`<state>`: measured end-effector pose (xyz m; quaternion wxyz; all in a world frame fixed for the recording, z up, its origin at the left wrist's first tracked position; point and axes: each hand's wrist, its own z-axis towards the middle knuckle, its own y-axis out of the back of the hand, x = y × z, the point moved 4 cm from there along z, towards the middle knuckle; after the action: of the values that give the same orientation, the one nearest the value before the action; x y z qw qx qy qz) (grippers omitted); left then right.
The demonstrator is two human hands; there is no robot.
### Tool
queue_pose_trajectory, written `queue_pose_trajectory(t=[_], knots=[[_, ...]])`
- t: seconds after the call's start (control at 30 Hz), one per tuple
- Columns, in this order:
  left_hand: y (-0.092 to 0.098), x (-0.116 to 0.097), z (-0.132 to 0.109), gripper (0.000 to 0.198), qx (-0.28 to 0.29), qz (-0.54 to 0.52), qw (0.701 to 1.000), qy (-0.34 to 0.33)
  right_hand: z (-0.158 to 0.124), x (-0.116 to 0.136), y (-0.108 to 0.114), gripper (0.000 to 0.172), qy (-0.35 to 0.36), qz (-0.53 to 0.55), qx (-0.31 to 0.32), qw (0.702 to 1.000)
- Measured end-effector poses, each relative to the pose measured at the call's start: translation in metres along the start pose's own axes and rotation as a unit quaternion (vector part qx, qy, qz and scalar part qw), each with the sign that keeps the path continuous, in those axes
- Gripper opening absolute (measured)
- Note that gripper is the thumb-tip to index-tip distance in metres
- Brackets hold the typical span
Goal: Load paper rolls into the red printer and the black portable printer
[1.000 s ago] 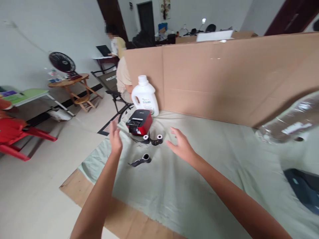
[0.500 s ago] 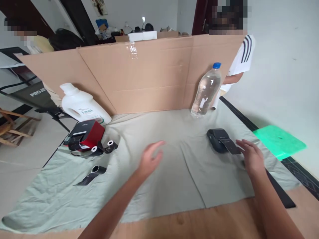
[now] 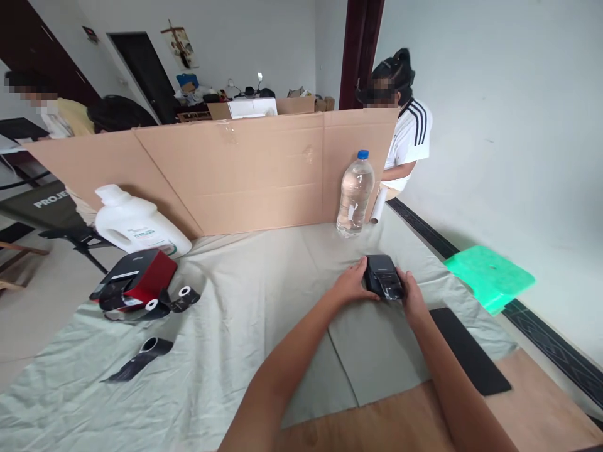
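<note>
A small black printer-like device (image 3: 382,274) lies on the pale green cloth (image 3: 264,301) at centre right. My left hand (image 3: 351,284) grips its left side, fingers curled against it. My right hand (image 3: 411,294) holds its right side, thumb on the lower edge. A shiny strip sticks out of the device's front between my hands.
A clear water bottle with a blue cap (image 3: 355,194) stands just behind the device. At the left are a red and black printer (image 3: 136,286), two small rolls (image 3: 172,303), a loose black roll (image 3: 146,353) and a white jug (image 3: 134,223). A cardboard wall (image 3: 245,169) backs the table. A person in a white shirt (image 3: 407,141) sits behind it.
My view swung right from the red printer. Both hands travelled to the black device and closed on its sides; half a second ago the left hand was still in mid-air.
</note>
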<state>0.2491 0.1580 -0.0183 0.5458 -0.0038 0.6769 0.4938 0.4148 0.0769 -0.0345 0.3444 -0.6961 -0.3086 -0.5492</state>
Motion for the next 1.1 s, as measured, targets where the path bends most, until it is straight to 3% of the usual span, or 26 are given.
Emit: queue_pose_trajectory(t=[0.17, 0.37, 0.5, 0.6, 0.7, 0.87, 1.1], knots=[[0.037, 0.023, -0.050, 0.140, -0.046, -0.075, 0.996, -0.004, -0.039, 0.008, -0.047, 0.082, 0.075, -0.067, 0.064, 0.993], [0.084, 0.053, -0.157, 0.127, -0.120, -0.058, 0.991, 0.032, -0.110, 0.000, -0.123, 0.091, 0.099, -0.116, 0.165, 0.974], [0.098, 0.065, -0.236, 0.123, -0.153, -0.035, 0.983, 0.093, -0.158, -0.022, -0.158, 0.092, 0.070, -0.118, 0.233, 0.963], [0.099, 0.069, -0.275, 0.123, -0.162, -0.033, 0.977, 0.138, -0.186, -0.035, -0.170, 0.082, 0.061, -0.122, 0.267, 0.954], [0.099, 0.069, -0.289, 0.123, -0.146, -0.018, 0.979, 0.143, -0.199, -0.044, -0.173, 0.081, 0.057, -0.125, 0.283, 0.949], [0.100, 0.068, -0.285, 0.127, -0.101, 0.023, 0.986, 0.128, -0.199, -0.055, -0.170, 0.080, 0.048, -0.127, 0.278, 0.951], [0.099, 0.059, -0.288, 0.120, -0.086, 0.102, 0.984, 0.115, -0.200, -0.060, -0.164, 0.070, 0.093, -0.150, 0.288, 0.941]])
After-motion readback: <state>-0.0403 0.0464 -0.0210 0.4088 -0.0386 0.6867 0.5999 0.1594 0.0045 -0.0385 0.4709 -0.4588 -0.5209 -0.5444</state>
